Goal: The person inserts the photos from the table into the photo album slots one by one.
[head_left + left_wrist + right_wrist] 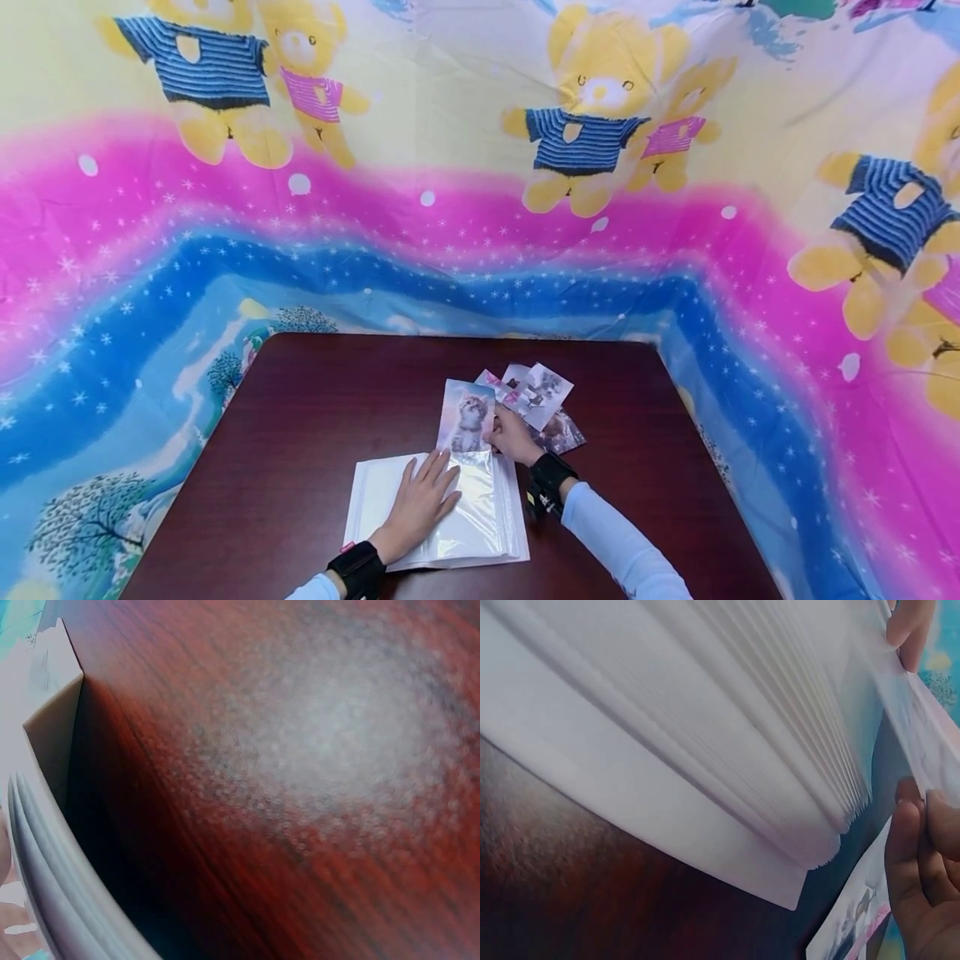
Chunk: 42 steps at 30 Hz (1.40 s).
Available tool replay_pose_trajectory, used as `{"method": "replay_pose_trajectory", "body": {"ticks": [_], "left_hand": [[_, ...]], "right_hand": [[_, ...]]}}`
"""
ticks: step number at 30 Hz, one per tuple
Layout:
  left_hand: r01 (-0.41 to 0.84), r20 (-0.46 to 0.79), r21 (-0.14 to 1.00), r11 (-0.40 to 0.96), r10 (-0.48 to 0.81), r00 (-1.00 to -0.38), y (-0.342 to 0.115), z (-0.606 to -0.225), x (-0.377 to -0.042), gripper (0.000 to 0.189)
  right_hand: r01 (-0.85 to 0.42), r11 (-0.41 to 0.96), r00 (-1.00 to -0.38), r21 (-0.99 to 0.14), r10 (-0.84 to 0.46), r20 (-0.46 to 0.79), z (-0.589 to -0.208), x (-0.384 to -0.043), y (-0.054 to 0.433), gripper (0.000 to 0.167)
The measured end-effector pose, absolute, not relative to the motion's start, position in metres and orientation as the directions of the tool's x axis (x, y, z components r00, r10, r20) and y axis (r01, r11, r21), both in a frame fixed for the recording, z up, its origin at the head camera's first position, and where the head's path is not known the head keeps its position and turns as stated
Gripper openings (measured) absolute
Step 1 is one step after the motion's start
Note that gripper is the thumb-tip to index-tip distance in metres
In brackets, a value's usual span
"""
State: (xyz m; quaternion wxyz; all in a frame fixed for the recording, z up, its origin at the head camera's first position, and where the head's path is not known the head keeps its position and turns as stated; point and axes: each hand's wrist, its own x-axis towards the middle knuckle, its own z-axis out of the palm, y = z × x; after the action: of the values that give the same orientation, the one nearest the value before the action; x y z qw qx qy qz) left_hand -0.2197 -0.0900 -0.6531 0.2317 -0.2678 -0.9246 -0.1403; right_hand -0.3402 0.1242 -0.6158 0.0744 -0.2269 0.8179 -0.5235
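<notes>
A white photo album (375,500) lies spread on the table, its right-hand page a glossy clear sleeve (472,517). My left hand (420,504) rests on the pages with fingers straight, tips at the sleeve's top edge. Between thumb and fingers, my right hand (512,435) pinches the right edge of a kitten photo (468,417). The photo stands above the album's top, its lower edge meeting the sleeve. From the right wrist, the right hand (926,877) shows beside the album's thick stack of pages (780,727). The left wrist view catches mostly the album's edge (67,877).
Several loose photos (546,396) overlap in a pile just beyond my right hand. The dark reddish table (300,417) extends to both sides of the album. Behind it hangs a cloth (450,225) printed with bears, pink and blue bands.
</notes>
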Motion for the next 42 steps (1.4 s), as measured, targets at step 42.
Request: {"method": "replay_pose_trajectory", "body": {"ticks": [42], "left_hand": [[0.787,0.478,-0.021,0.617,0.697,-0.534,-0.098,-0.653,-0.176,0.052]], "right_hand": [[-0.405,0.407,-0.839,-0.819,-0.522,0.156,-0.607,-0.358,0.113,0.059]]}}
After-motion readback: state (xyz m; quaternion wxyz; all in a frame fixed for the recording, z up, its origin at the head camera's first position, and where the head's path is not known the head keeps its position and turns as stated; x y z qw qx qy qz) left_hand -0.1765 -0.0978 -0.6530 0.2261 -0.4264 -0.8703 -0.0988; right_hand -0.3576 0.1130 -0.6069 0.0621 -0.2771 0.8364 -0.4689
